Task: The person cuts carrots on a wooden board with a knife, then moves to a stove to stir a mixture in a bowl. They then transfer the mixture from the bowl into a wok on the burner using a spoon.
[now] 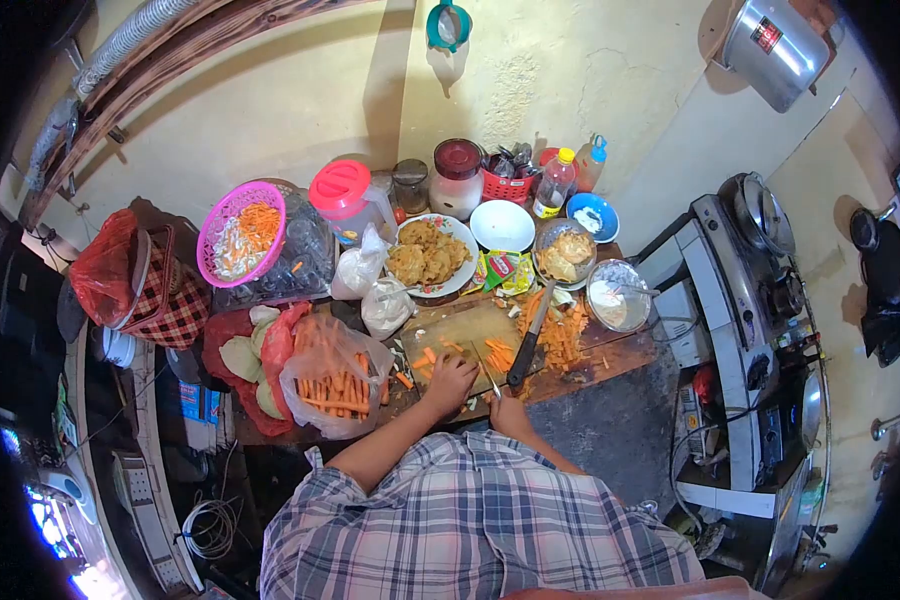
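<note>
My right hand is closed round the handle of a kitchen knife, whose thin blade points away from me over the cutting board. On the board's near edge my left hand rests to the left of that blade, fingers bent down and pressed together on a carrot, most of which they hide. Orange carrot pieces lie to the right of the blade. A second knife with a black handle lies across the board's right side, beside a heap of cut carrot.
A plastic bag of carrots and a red bag of cabbage sit left. Behind are a pink basket of shreds, a plate of fritters, a white bowl and a metal bowl. A stove stands right.
</note>
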Action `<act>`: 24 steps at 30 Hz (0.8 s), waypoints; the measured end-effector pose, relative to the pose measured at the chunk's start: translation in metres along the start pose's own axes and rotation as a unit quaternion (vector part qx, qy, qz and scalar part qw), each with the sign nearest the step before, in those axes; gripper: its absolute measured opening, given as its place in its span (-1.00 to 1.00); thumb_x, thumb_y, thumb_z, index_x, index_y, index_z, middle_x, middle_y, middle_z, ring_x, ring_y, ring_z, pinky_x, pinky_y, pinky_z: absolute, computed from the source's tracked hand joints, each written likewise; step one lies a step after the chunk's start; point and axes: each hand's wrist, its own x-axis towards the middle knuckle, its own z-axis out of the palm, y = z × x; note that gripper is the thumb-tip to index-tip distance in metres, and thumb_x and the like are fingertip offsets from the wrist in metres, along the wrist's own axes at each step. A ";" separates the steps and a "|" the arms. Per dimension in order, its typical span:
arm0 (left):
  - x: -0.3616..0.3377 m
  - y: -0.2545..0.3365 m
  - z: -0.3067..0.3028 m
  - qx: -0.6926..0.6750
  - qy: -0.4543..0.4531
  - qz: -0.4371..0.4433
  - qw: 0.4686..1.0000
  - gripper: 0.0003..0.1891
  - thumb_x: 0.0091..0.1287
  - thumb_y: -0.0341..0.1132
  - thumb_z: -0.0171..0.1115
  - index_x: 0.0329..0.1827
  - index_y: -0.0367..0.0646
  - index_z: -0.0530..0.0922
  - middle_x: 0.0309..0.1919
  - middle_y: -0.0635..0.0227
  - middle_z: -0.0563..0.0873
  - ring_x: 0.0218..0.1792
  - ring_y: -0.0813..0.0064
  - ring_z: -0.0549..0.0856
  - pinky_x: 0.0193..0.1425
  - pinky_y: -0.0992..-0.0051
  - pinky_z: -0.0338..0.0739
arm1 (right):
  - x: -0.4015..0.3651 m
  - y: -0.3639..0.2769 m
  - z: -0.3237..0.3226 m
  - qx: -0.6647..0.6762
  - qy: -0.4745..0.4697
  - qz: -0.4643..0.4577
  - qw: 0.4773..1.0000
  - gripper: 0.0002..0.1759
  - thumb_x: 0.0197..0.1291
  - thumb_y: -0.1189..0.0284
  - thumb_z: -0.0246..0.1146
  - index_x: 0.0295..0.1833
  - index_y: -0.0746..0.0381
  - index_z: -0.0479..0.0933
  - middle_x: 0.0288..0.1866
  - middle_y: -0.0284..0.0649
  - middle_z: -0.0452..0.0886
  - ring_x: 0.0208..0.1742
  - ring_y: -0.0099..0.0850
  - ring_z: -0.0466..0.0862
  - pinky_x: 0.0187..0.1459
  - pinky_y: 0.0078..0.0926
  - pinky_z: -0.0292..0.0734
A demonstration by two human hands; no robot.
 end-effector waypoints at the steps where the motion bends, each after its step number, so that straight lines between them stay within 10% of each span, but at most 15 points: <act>1: 0.000 -0.001 0.001 -0.006 -0.008 -0.005 1.000 -0.73 0.14 -0.33 0.17 -0.09 -0.12 0.63 -0.11 0.44 0.64 -0.05 0.37 0.55 0.21 0.11 0.29 | -0.002 -0.007 -0.003 -0.009 0.000 0.011 1.000 -0.69 0.29 0.33 -0.01 -0.09 0.39 0.37 -0.48 0.23 0.56 -0.34 0.24 0.59 -0.30 0.12 0.49; 24: -0.002 -0.001 0.005 -0.004 0.020 0.002 1.000 -0.71 0.08 -0.34 0.21 -0.11 -0.14 0.63 -0.12 0.43 0.65 -0.06 0.37 0.55 0.21 0.11 0.28 | -0.002 -0.015 -0.006 -0.014 -0.002 0.002 1.000 -0.66 0.27 0.34 0.02 -0.06 0.46 0.33 -0.42 0.31 0.55 -0.32 0.26 0.59 -0.26 0.13 0.49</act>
